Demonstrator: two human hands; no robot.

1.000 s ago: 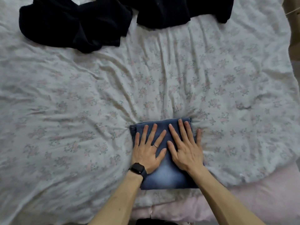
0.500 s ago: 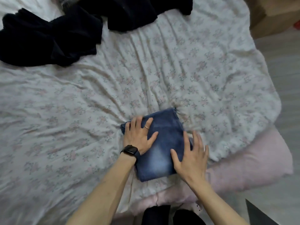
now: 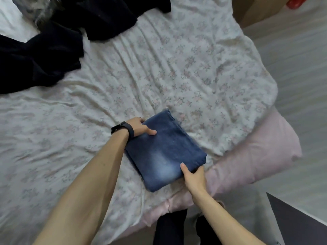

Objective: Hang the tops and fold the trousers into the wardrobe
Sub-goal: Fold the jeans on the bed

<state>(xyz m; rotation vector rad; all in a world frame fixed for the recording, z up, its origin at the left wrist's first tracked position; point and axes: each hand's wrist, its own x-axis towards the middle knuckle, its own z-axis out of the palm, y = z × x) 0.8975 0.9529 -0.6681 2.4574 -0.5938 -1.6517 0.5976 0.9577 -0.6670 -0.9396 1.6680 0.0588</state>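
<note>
Both hands clamp opposite edges of the folded blue denim trousers: the left hand, with a black band at its wrist, pinches the far left edge, thumb on top and fingers tucked under, while the right hand pinches the near right edge, its fingers hidden below the cloth. These trousers form a compact rectangle on the wrinkled white floral bedsheet, near the bed's near right corner and just beside the pink mattress edge. Crumpled black garments lie well apart at the sheet's far left.
</note>
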